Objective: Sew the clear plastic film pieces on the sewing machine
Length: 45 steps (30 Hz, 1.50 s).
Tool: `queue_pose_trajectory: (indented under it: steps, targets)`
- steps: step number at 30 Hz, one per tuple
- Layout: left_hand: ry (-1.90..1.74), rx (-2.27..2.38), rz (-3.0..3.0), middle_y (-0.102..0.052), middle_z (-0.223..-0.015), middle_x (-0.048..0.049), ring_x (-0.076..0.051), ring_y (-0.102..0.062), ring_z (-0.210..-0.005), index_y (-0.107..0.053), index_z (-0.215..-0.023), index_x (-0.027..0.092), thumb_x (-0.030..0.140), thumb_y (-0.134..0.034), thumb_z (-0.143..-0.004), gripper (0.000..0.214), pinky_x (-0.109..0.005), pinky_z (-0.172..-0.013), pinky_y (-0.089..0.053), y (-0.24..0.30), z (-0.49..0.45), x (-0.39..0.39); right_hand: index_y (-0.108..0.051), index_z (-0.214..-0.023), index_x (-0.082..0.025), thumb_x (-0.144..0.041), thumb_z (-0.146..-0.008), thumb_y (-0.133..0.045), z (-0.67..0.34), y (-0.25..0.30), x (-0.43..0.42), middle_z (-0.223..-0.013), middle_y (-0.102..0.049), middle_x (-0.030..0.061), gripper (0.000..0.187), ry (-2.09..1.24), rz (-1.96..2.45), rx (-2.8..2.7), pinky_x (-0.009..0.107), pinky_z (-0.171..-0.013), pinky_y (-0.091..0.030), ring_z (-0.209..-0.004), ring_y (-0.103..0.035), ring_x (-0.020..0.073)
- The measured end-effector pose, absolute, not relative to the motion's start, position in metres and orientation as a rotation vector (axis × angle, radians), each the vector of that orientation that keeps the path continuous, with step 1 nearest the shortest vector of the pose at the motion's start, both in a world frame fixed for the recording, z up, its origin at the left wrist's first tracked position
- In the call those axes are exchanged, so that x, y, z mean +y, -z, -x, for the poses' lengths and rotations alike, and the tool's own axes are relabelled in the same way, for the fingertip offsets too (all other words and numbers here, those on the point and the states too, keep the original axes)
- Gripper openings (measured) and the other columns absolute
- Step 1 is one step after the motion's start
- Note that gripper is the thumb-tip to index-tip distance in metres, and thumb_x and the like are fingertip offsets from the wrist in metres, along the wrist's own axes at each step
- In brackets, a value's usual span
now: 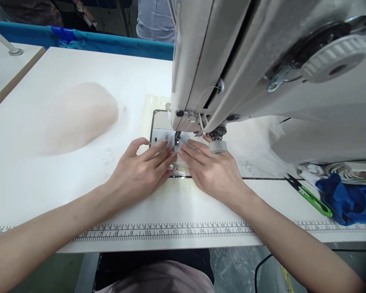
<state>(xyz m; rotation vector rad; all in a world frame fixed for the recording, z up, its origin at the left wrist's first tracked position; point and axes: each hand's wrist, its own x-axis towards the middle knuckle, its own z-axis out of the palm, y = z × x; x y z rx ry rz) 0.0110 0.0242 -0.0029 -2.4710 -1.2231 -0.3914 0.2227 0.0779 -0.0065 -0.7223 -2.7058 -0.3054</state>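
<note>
At the sewing machine (250, 57), both hands lie palm down on either side of the presser foot (177, 137). My left hand (144, 169) has its fingers stretched out, their tips on the metal needle plate (161, 136) just left of the foot. From the right, my right hand (212, 167) reaches in with extended fingers, its tips close to the foot. A small pale, thin piece seems to lie under the fingertips, but it is mostly hidden and I cannot make out its kind. Neither hand is closed around anything.
Right of my arm lie green thread snips (312, 198) and a crumpled blue cloth (350, 199). A printed ruler strip (171, 232) runs along the front edge. A pale beige rounded patch (88, 114) shows on the white tabletop (134, 73). A person in a striped garment (155, 20) is beyond.
</note>
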Motion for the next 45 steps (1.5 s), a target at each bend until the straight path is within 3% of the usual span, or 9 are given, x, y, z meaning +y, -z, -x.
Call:
queue_pose_trajectory:
  steps: [40, 45]
  targets:
    - [0.486, -1.296, 2.497, -0.069, -0.120, -0.0111, -0.023, -0.063, -0.115, -0.063, -0.120, 0.013, 0.031, -0.047, -0.099, 0.032, -0.044, -0.094, -0.038, 0.008, -0.009, 0.038, -0.064, -0.122, -0.011, -0.010, -0.091, -0.043, -0.218, 0.010, 0.089, -0.128, -0.065, 0.0070, 0.037, 0.328, 0.806, -2.687, 0.043, -0.110, -0.040, -0.120, -0.058, 0.0222]
    - [0.461, -1.199, 2.403, -0.070, -0.117, -0.0088, -0.022, -0.064, -0.112, -0.064, -0.116, 0.014, 0.029, -0.052, -0.097, 0.027, -0.042, -0.090, -0.040, 0.008, -0.013, 0.034, -0.066, -0.120, -0.014, -0.021, -0.089, -0.047, -0.219, 0.009, 0.091, -0.124, -0.068, 0.0065, 0.037, 0.239, 0.835, -2.655, 0.044, -0.110, -0.038, -0.112, -0.061, 0.0229]
